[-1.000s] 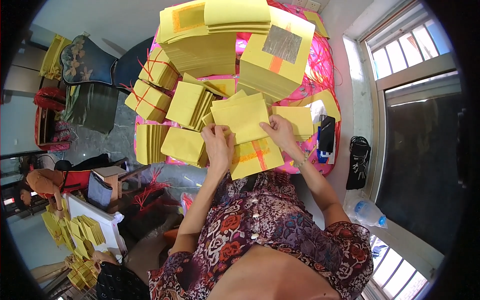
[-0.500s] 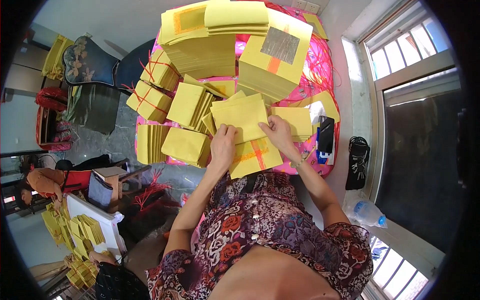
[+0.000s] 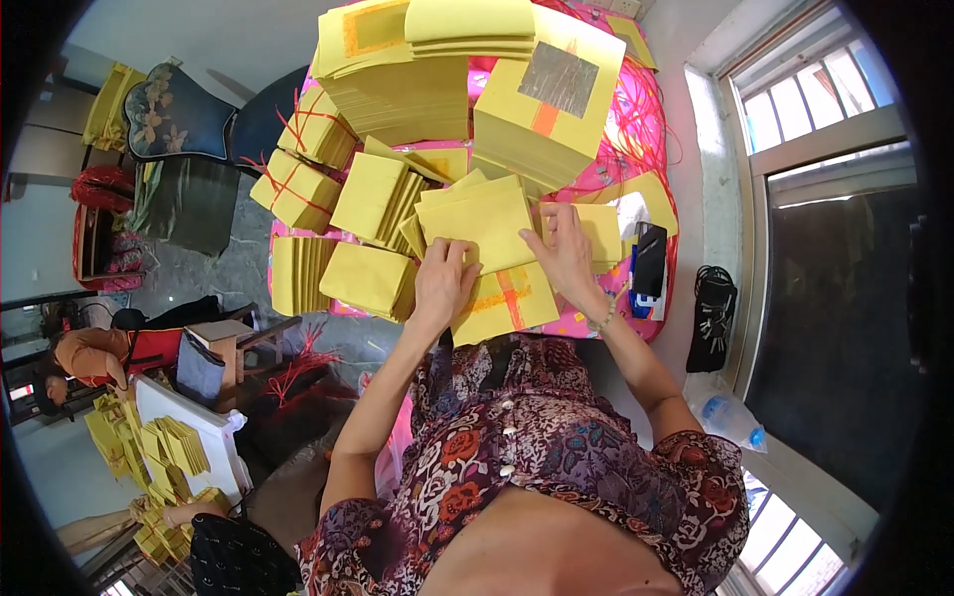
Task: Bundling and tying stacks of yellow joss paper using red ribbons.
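A folded yellow paper lies slightly tilted in front of me, on top of other folded papers. My left hand has its fingers bent over the near left corner of that paper, thumb close by at the edge. Beside the right edge my right hand is open, thumb apart from the fingers, fingertips over a stack of folded yellow papers. Partly under the folded paper, nearer to me, is a flat yellow sheet with an orange patch and a red stripe.
Tall stacks of yellow sheets stand behind. Bundles tied with red string and loose folded piles sit left on the pink tablecloth. A black phone lies right. Another person is at the far left.
My right hand has let go of the folded paper's right edge and moved up and right, its fingers spreading. My left hand stays at the near left corner.
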The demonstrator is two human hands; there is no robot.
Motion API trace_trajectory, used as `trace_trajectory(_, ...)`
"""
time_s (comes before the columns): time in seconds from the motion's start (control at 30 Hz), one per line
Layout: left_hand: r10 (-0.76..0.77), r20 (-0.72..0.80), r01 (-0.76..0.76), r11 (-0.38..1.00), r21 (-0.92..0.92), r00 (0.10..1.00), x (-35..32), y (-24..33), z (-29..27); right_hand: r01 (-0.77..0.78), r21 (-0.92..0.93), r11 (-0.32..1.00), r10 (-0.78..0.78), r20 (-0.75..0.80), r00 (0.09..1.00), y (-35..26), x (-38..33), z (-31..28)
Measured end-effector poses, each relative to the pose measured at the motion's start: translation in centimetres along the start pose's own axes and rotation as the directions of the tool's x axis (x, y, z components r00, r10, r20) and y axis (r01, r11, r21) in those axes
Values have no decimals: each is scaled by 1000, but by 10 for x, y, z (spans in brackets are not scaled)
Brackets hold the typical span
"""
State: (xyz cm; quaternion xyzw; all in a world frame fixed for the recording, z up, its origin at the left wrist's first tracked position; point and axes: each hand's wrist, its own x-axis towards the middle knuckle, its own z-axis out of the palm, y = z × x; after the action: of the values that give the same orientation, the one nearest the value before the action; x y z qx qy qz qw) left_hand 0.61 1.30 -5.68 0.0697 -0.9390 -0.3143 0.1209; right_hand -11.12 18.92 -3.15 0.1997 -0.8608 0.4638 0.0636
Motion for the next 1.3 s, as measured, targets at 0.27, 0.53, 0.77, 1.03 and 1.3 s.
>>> trace_trajectory(0.27, 44, 3, -44, 999, 25, 999, 2, -2, 9, 168, -164, 972, -73, 466, 882, -2, -31, 13)
trace_trajectory(0.53, 36, 39, -36, 999, 13, 999, 5, 0, 9, -10, -82, 997, 48, 475, 879, 4, -28, 12)
trace_trajectory(0.77, 78, 18, -79, 994, 74, 997, 10, 5, 17, 45, -165, 985, 25, 398, 917, 10, -31, 13)
trace_trajectory(1.03, 78, 30, -81, 991, 104, 996, 8, 2, 21, 67, -154, 986, -4, 374, 927, 8, -34, 13)
trace_trajectory(1.3, 112, 10, -113, 987, 113, 994, 6, -1, 20, 100, -275, 956, -2, 334, 942, 6, -41, 20)
